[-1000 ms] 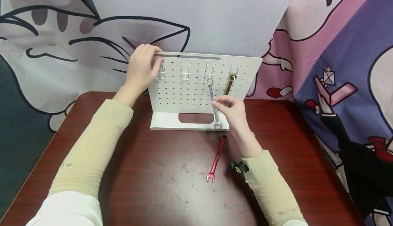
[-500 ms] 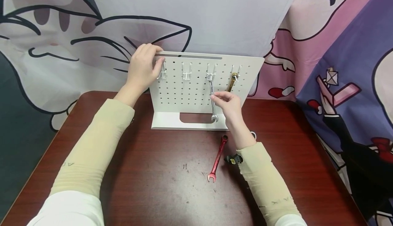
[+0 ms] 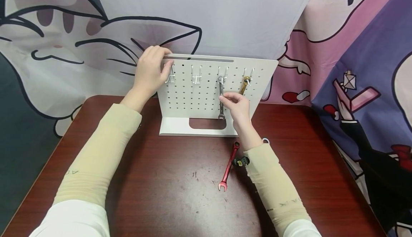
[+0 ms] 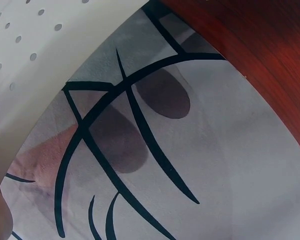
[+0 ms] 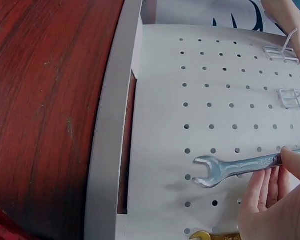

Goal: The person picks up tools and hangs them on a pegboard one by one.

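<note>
My right hand pinches the shaft of a silver combination wrench between thumb and fingers. The wrench hangs nearly upright against the white pegboard, ring end up at the third hook from the left, open end down. Whether the hook bears its weight I cannot tell. At the board's top left corner my left hand grips the edge, thumb in front and fingers over the top. A gold wrench hangs on the rightmost hook, its lower part hidden by my right hand. On the table lies a red wrench.
Two white wire hooks without tools, the second one and the leftmost, stick out from the board. The board's base stands on a dark red wooden table. A printed curtain hangs close behind.
My right hand has moved up and slightly left, bringing the silver wrench's ring onto the third hook and its lower end toward the board. My left hand keeps its place.
</note>
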Motion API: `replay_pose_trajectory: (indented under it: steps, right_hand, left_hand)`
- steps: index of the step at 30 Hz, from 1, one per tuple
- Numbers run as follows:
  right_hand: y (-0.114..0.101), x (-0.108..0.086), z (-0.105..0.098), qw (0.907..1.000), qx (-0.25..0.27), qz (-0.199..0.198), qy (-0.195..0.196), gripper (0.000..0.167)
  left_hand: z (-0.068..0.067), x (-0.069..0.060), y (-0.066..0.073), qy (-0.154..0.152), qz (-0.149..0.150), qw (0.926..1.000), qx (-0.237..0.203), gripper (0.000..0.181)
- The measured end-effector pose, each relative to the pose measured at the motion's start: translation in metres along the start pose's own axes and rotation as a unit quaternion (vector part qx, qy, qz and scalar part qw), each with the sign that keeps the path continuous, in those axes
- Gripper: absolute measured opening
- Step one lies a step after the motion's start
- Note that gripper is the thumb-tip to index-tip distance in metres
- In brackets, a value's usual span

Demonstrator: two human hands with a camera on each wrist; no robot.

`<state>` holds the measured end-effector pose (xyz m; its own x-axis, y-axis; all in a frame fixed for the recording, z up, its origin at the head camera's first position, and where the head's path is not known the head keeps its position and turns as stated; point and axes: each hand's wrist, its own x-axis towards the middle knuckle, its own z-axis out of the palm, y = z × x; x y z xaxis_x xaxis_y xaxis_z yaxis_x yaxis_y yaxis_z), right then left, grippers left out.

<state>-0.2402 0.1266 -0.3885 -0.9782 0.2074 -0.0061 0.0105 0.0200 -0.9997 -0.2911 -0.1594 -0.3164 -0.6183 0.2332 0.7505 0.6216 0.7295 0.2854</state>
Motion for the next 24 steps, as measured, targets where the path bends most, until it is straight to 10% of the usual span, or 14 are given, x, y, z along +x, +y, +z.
replay_pose_trajectory:
  steps: [24]
  right_hand:
    - [0.005, 0.0001, 0.0042, 0.9977, -0.053, -0.041, 0.012, 0.024]
  left_hand:
    - [0.0004, -0.0003, 0.0004, 0.008, 0.004, 1.0, 0.002, 0.023]
